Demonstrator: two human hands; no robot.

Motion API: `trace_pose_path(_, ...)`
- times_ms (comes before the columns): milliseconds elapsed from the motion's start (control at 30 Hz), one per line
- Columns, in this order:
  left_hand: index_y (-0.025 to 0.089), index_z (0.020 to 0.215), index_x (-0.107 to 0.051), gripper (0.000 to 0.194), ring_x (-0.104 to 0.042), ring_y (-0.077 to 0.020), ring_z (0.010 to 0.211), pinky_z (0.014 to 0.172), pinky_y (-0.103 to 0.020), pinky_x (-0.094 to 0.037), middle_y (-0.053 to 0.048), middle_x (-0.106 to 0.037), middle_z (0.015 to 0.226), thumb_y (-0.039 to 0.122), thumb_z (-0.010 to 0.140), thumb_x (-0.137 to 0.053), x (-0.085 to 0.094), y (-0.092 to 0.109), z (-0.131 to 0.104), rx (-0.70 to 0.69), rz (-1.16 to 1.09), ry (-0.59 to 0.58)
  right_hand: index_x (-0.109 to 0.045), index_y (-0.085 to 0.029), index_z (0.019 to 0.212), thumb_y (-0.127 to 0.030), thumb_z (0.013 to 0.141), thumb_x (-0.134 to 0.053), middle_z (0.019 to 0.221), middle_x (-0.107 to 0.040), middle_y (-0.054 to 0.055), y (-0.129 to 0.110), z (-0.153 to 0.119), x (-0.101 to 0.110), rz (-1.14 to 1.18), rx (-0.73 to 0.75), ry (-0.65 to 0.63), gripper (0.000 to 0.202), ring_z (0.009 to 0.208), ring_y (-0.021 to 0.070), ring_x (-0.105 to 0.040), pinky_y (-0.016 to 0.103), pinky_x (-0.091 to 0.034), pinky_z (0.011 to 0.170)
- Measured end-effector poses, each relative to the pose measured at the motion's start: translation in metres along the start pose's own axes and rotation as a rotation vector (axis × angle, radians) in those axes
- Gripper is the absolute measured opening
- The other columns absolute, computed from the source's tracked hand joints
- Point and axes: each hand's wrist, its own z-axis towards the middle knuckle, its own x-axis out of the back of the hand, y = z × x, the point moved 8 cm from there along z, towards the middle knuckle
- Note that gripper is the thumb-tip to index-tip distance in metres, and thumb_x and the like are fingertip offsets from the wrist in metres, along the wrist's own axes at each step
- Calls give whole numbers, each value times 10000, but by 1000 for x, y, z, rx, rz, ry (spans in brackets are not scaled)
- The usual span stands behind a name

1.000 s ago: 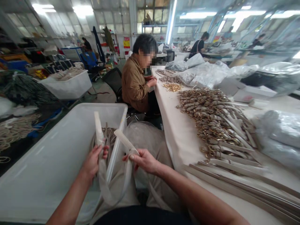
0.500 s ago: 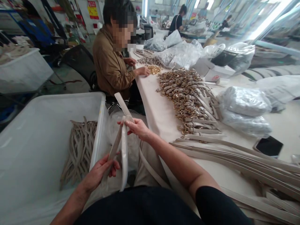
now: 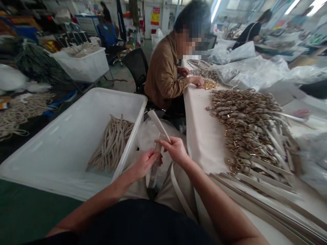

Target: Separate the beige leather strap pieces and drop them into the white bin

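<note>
Over my lap, my right hand (image 3: 175, 148) pinches a long beige strap (image 3: 159, 124) whose flat end sticks up past the fingers. Just left of it and lower, my left hand (image 3: 147, 162) is closed on the folded part of the strap, and the two hands almost touch. One length of the strap runs down by my right leg. Where the strap folds between my fingers is partly hidden and blurred. In the white plastic tub (image 3: 63, 98) to my left lies a pile of beige straps (image 3: 113, 144).
On the table (image 3: 201, 136) at right lies a heap of straps with gold buckles (image 3: 250, 126), with long straps (image 3: 263, 200) nearer me. A co-worker in a brown jacket (image 3: 163, 75) sits ahead, hands by small gold parts (image 3: 209, 84). Plastic bags (image 3: 252, 69) lie beyond.
My left hand has moved up along the strap, close to my right hand. The view has turned left, so the tub and co-worker appear further right. The right hand keeps its pinch.
</note>
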Motion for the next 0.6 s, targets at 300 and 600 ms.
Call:
trace_pose_path(300,173,809,-641,299,-552,-166,685,727,-306,-460,-7,-627,709,463,775,-705,22,-66,-61,308,-52,-245,-770,-175,838,-569,710,-752,922,-764,101,-2,11,54,136,-35,293,414,699,170,-624,244,-463,500)
trace_pose_path(600,382,1083,-735,447,-295,-99,383,470,-303,-437,66,-286,477,662,734,-708,210,30,-134,-149,-175,511,-770,-176,958,-587,701,-778,905,-711,52,24,10,22,172,-161,107,485,613,103,-525,231,-530,508)
